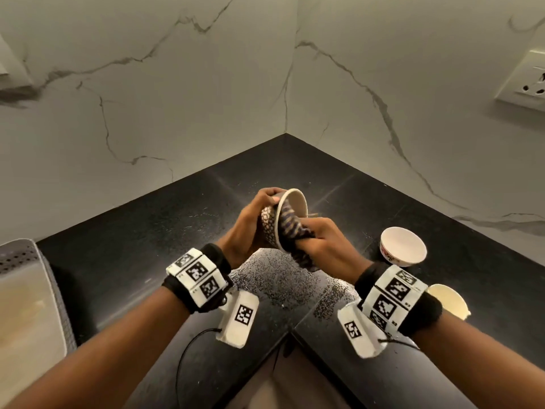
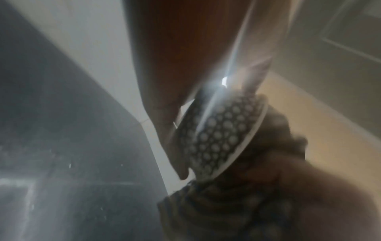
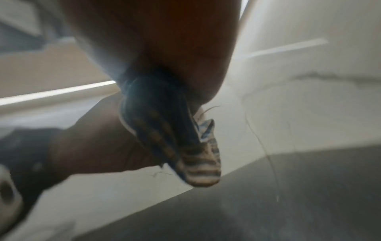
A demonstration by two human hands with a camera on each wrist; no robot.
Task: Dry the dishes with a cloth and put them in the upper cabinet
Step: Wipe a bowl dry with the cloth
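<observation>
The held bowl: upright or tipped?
Tipped: the bowl lies on its side in the left hand, mouth facing right, cloth pushed in.

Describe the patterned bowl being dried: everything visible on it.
The patterned bowl is small and round, ceramic by its look: dark outside with pale dots, plain cream inside, thin pale rim. It is held above the black counter, tipped on its side, mouth facing right. The left hand grips its outer wall, fingers over the top of the rim. The right hand pushes a striped cloth into the bowl; part of the cloth hangs below. Wetness cannot be told.
</observation>
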